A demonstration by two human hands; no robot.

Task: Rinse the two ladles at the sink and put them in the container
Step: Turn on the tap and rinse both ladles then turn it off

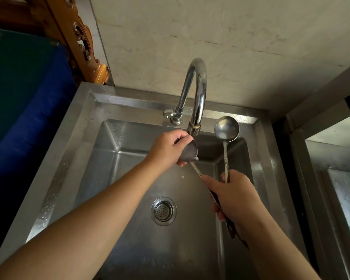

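Two steel ladles are over the steel sink [129, 138]. My left hand [168, 147] wraps the bowl of the first ladle [189, 153] right under the faucet spout [194, 129]; a little water drips off the bowl. My right hand [233, 196] grips both handles together. The second ladle [226, 129] stands upright from that hand, its bowl facing me beside the spout. No container for the ladles is clearly in view.
The curved chrome faucet [198, 87] has its lever [169, 113] at the base on the left. A drain strainer [163, 211] sits in the basin floor. A second steel basin [343, 199] lies to the right, blue cloth [28, 118] and carved wood [83, 41] to the left.
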